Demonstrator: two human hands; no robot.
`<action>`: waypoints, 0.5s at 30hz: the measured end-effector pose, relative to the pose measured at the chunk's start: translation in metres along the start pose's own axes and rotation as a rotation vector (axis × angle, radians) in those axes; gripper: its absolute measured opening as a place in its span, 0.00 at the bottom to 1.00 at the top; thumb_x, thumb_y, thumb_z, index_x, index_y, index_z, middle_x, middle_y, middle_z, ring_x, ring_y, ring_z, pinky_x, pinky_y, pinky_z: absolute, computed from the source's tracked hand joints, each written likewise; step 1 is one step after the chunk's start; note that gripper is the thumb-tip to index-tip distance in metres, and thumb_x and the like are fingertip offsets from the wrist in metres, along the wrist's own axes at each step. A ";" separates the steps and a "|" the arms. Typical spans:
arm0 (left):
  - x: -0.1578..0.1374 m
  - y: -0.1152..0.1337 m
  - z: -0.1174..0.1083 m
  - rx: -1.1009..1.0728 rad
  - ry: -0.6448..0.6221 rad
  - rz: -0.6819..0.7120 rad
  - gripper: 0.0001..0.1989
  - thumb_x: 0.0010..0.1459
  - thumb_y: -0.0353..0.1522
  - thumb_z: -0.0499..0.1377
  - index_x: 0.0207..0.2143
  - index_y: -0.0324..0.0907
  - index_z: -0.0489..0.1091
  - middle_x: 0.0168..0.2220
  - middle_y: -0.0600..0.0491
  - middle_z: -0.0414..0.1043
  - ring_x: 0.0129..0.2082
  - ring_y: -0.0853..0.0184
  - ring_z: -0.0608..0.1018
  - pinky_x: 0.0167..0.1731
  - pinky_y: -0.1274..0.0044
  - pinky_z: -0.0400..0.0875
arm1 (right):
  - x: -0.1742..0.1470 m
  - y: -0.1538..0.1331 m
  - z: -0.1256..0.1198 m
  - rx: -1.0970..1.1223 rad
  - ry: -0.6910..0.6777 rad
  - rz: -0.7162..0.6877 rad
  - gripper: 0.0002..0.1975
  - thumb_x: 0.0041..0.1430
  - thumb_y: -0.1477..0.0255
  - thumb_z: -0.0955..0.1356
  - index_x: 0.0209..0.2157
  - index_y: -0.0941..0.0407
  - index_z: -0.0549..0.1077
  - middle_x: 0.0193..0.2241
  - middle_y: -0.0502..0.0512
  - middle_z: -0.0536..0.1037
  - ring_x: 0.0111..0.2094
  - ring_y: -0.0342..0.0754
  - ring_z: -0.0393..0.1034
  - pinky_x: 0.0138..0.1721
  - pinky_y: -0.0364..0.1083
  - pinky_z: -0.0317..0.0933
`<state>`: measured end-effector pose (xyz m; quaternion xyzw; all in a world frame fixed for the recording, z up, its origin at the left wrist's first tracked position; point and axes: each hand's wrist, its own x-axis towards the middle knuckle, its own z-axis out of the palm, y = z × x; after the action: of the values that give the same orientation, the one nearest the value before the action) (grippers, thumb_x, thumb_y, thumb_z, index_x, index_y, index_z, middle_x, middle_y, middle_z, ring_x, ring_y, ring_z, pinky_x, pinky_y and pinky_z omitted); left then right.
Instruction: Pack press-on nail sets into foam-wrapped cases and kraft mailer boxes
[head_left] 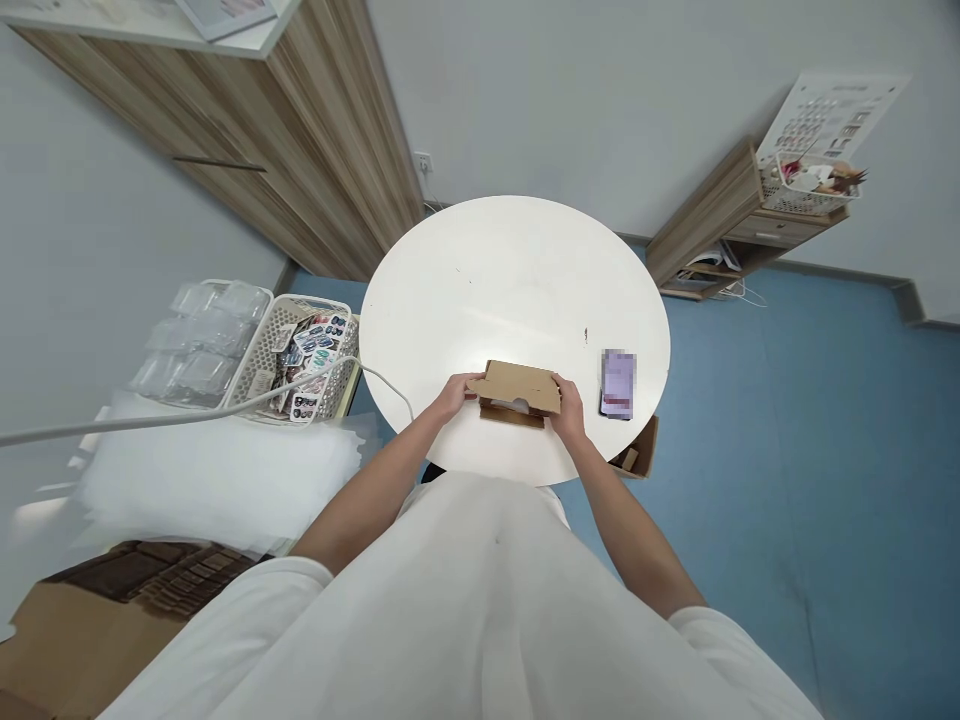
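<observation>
Cardboard box [521, 385], 1 in all, is by the middle of the near edge of 1 round white table [517, 270]; whether it touches the surface, I cannot tell. 2 hands grasp it: the left hand [451, 396] has its left end, the right hand [568, 406] its right end. Below the near right edge sits 1 open carton [643, 455]. 1 white cable [382, 378] crosses the left edge; 1 phone [618, 384] lies by the right edge. Beyond the left edge are 2 white baskets [244, 385], clear packs [202, 370] in 1, printed cards [311, 350] in the other. Past the far edge, 1 tall wooden cabinet [337, 120] stands at left, 1 smaller cabinet [705, 215] at right. The box is plain brown, with a curved notch in its front and a gap below.
</observation>
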<state>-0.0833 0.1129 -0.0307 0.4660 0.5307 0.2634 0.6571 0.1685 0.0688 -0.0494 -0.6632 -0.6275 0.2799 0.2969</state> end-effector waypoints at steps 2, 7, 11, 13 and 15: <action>0.002 0.001 -0.003 -0.068 -0.040 -0.040 0.24 0.55 0.40 0.42 0.43 0.41 0.71 0.45 0.48 0.72 0.45 0.61 0.72 0.41 0.69 0.68 | -0.001 -0.001 -0.001 0.013 -0.011 0.000 0.32 0.44 0.82 0.61 0.54 0.52 0.60 0.44 0.57 0.67 0.45 0.50 0.63 0.43 0.52 0.62; 0.001 0.009 0.003 0.177 0.064 -0.076 0.21 0.51 0.47 0.52 0.38 0.41 0.71 0.44 0.48 0.71 0.40 0.62 0.73 0.38 0.73 0.69 | -0.004 -0.001 0.001 0.036 -0.060 0.012 0.31 0.47 0.79 0.61 0.56 0.51 0.57 0.44 0.56 0.64 0.44 0.49 0.63 0.45 0.51 0.62; -0.002 0.009 0.016 0.412 0.215 -0.055 0.23 0.50 0.41 0.57 0.47 0.42 0.64 0.41 0.50 0.69 0.37 0.67 0.73 0.36 0.76 0.68 | -0.008 0.004 0.003 0.083 -0.093 -0.026 0.31 0.50 0.77 0.61 0.57 0.50 0.55 0.46 0.57 0.63 0.47 0.48 0.62 0.48 0.52 0.61; -0.003 0.006 0.020 0.474 0.253 -0.048 0.25 0.50 0.38 0.57 0.50 0.41 0.60 0.43 0.48 0.67 0.37 0.68 0.73 0.37 0.75 0.68 | -0.010 0.006 0.002 0.096 -0.102 -0.046 0.30 0.51 0.77 0.61 0.57 0.50 0.56 0.47 0.57 0.62 0.48 0.48 0.61 0.50 0.52 0.60; -0.003 0.001 0.021 0.526 0.275 -0.037 0.24 0.50 0.38 0.57 0.50 0.40 0.61 0.46 0.46 0.65 0.38 0.67 0.72 0.40 0.74 0.68 | -0.012 0.009 0.001 0.097 -0.116 -0.055 0.29 0.52 0.78 0.61 0.57 0.51 0.57 0.48 0.57 0.62 0.50 0.48 0.60 0.52 0.52 0.58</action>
<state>-0.0639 0.1040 -0.0282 0.5707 0.6731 0.1655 0.4402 0.1730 0.0564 -0.0563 -0.6130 -0.6475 0.3396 0.2995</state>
